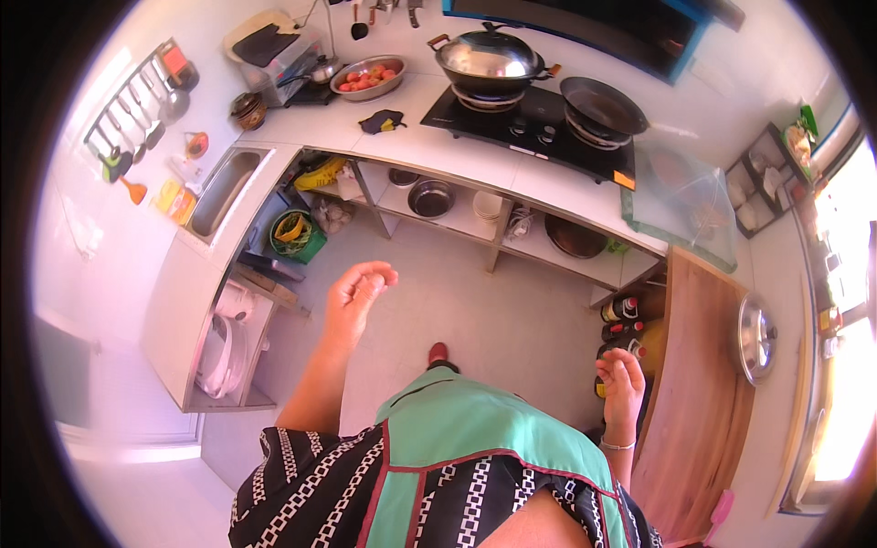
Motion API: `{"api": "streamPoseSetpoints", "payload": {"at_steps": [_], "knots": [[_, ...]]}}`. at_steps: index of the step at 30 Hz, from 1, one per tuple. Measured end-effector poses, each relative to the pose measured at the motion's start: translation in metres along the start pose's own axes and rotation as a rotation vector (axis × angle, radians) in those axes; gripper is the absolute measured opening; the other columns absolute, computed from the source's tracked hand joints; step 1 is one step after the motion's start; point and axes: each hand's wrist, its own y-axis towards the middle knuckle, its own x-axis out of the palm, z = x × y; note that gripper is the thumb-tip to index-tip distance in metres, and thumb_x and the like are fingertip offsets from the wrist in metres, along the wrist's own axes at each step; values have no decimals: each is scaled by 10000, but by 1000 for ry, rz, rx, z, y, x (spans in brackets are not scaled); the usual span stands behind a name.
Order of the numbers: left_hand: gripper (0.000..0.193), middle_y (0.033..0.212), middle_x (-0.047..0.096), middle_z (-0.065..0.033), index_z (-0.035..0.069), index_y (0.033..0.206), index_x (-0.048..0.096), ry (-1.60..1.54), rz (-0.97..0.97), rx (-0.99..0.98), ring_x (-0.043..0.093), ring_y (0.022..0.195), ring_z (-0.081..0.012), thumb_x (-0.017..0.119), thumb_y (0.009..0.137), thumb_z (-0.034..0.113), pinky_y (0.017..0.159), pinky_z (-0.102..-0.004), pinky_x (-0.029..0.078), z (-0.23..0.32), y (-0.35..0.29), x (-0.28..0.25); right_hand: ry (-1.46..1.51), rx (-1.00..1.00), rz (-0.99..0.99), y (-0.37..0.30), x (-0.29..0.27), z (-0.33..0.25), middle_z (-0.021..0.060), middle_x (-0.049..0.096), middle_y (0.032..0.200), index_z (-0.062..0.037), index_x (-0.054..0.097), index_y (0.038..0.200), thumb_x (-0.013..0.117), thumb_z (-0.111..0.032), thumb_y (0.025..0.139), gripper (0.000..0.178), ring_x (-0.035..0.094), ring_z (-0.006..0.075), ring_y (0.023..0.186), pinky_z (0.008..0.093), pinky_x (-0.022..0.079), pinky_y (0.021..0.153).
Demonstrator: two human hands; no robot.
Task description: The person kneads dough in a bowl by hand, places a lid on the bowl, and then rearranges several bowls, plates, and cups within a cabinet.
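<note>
My left hand (359, 294) is raised above the floor in the middle of the kitchen, fingers loosely curled and thumb against them. Nothing shows in it, and it touches nothing. My right hand (621, 384), with a bracelet at the wrist, hangs beside the wooden board (699, 365) on the right counter. Its fingers are half bent and apart, and no object is visible in it. Sauce bottles (621, 310) stand on a low shelf close to that hand. A green apron (484, 416) covers my front, and one red shoe (438, 352) shows on the floor.
Ahead, a white counter (406, 151) carries a black gas stove (530, 128), a lidded wok (489, 62), a frying pan (603, 105) and a bowl of red fruit (368, 78). A sink (226, 194) is at left. Open shelves below hold pots (430, 197) and a green basket (298, 237).
</note>
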Motion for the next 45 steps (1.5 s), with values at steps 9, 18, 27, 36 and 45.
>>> {"api": "streamPoseSetpoints", "payload": {"at_steps": [9,18,27,36,45], "knots": [[203,953,656,-74,14,1063,606,-99,169,8,611,901,-142,517,942,150,810,-269,463,-22,-6,-104,-45,3,-70,6,91,24,64,618,943,0,594,1008,529,-88,924,137,605,166,860,294,493,798],[167,931,650,-55,8,1001,628,-51,314,26,602,887,-126,529,928,121,812,-255,456,-36,43,-273,-245,24,-223,35,294,76,72,620,875,8,592,897,472,-169,959,222,609,169,824,300,493,787],[103,943,636,-74,-4,970,615,43,545,-77,599,904,-142,572,887,39,862,-266,479,-71,56,-381,-523,114,-486,93,428,109,79,648,889,33,610,957,518,-130,930,189,617,138,849,270,488,795],[117,978,617,-100,-14,964,588,-21,682,-75,597,926,-171,524,927,76,907,-321,494,-72,116,-389,-394,201,-689,217,510,146,61,637,913,32,604,991,539,-103,918,167,610,120,877,252,479,811],[162,964,633,-99,-21,1003,603,117,587,-129,600,917,-161,520,931,98,895,-307,492,-63,222,-367,-397,217,-710,308,537,149,42,633,913,10,604,1004,530,-102,924,156,607,120,876,253,474,806]]}}
